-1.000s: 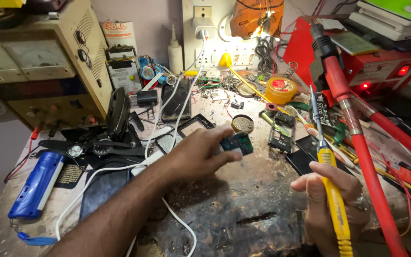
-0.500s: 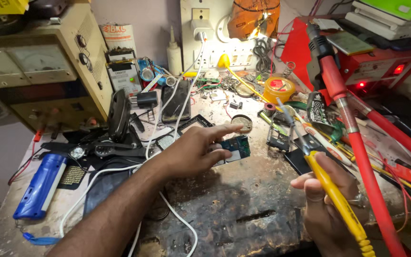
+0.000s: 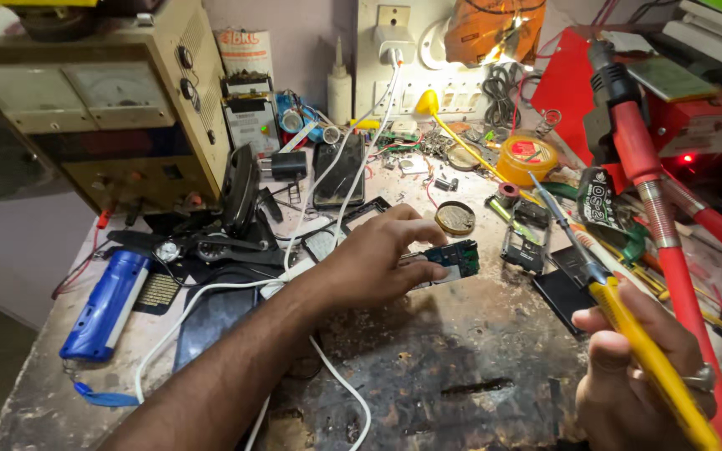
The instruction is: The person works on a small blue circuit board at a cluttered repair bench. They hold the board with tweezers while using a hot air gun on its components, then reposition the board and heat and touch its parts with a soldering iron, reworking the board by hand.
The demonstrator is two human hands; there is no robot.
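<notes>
My left hand (image 3: 378, 259) reaches over the scorched workbench (image 3: 461, 367) and grips a small green circuit board (image 3: 455, 257) by its left edge, holding it flat on the bench. At the lower right my right hand (image 3: 633, 367) is closed around the yellow handle of a soldering iron (image 3: 628, 326). Its thin metal tip points up and to the left, ending about a hand's width to the right of the board and above it. A round tin with a brass-coloured lid (image 3: 455, 219) sits just behind the board.
A red hot-air tool (image 3: 653, 200) slants across the right side. A beige meter box (image 3: 102, 100) stands at the back left, a blue torch (image 3: 106, 305) lies at the left, and a yellow tape roll (image 3: 526, 159), phone parts (image 3: 528, 238) and white cables (image 3: 211, 288) crowd the bench.
The soldering iron has swung from nearly upright to a slant, with its tip nearer the board. My left hand has kept its grip on the board, shifting only slightly.
</notes>
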